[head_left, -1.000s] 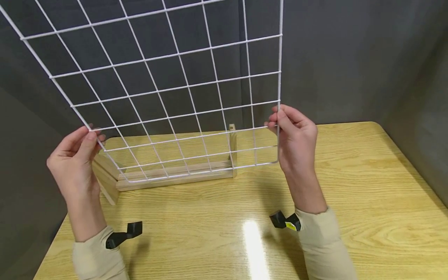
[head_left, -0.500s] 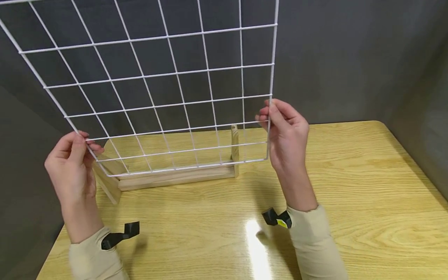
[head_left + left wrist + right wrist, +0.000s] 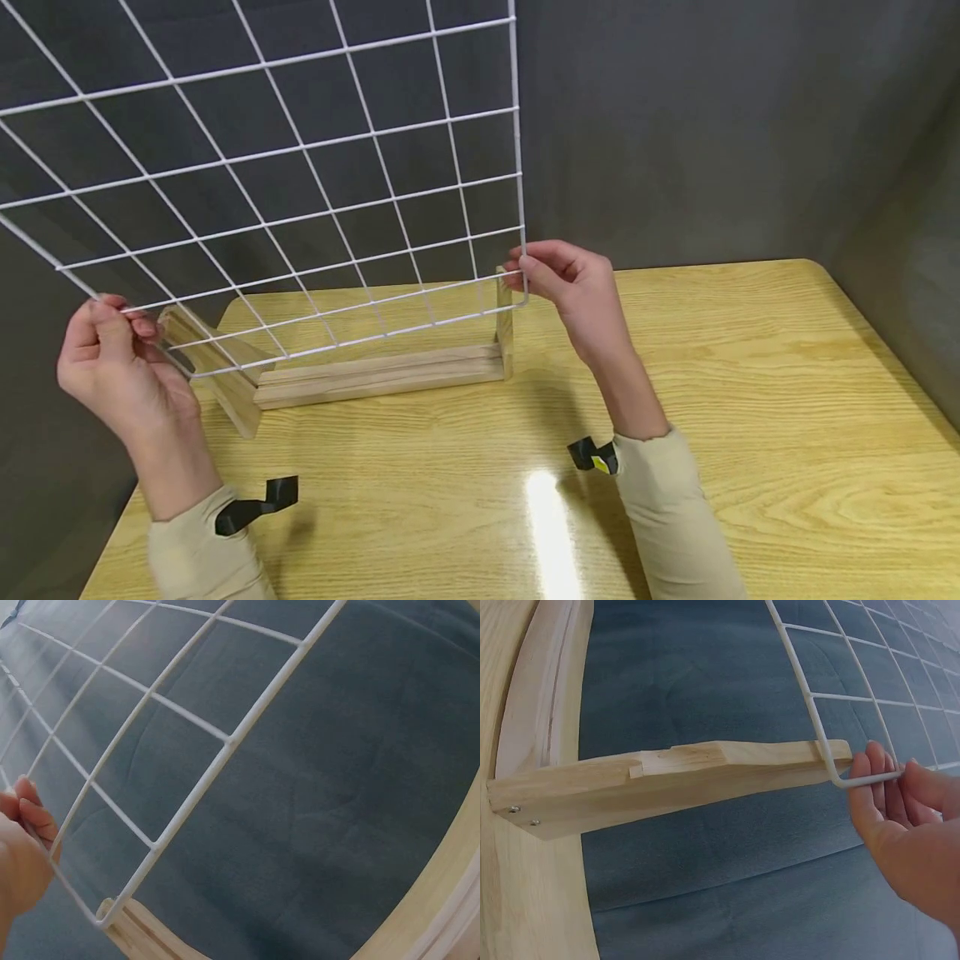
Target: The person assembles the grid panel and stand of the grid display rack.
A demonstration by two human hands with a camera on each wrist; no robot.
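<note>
one wire grid (image 3: 300,167), one wooden stand (image 3: 375,375), one table (image 3: 750,417), two hands, two wrist cameras.

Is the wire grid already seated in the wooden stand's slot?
No, the wire grid hangs above the wooden stand, both hands holding its lower corners.

White wire grid (image 3: 300,167), pale wooden stand (image 3: 375,375), yellow wood-grain table (image 3: 750,417), beige sleeves (image 3: 675,517).

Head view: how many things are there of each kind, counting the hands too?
Wire grid: 1, white, gripped at its lower corners.
Wooden stand: 1, on the table.
Table: 1, yellow wood.
Hands: 2, left hand and right hand.
Black wrist cameras: 2, one by the left sleeve, one by the right.
Total: 7.
</note>
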